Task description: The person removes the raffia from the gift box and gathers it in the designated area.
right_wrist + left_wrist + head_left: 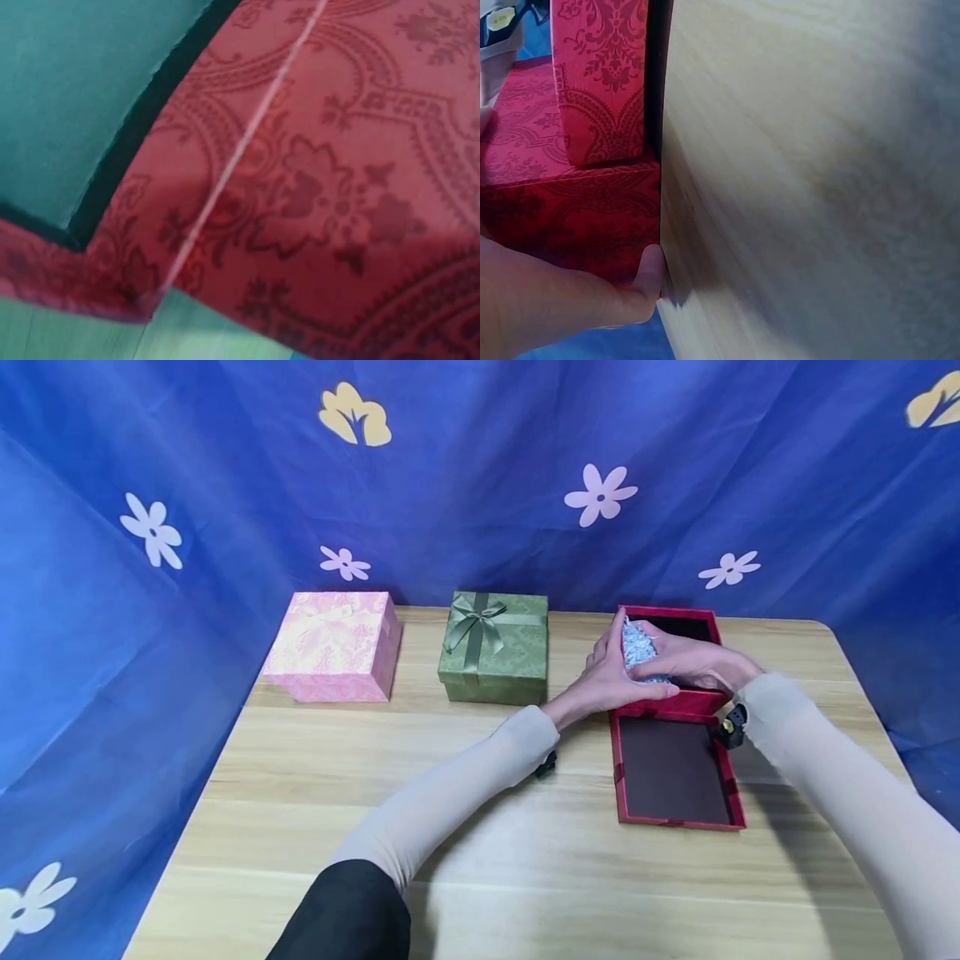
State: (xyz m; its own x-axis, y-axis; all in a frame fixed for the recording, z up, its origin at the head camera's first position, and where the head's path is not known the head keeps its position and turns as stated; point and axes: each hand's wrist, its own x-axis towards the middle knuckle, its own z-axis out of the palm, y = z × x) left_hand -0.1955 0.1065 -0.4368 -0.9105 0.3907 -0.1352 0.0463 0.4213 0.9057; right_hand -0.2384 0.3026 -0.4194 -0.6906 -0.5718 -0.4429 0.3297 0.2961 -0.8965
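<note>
A red patterned gift box [703,702] stands at the table's back right, its lid [675,768] folded down toward the front. Light-blue shredded paper [637,643] sits in the left part of the box. My left hand [611,678] grips the box around its front left corner, the thumb along the front wall. In the left wrist view, a fingertip [652,262] lies at the bottom edge of the box's red wall [570,217]. My right hand [693,662] reaches over the box and holds the shredded paper between thumb and fingers. The right wrist view shows only red box surfaces [322,172].
A green box [517,652] with a ribbon bow stands closed left of the red box. Farther left is a closed pink box [322,639]. All stand on a wooden table [525,860] against a blue flowered curtain [480,468].
</note>
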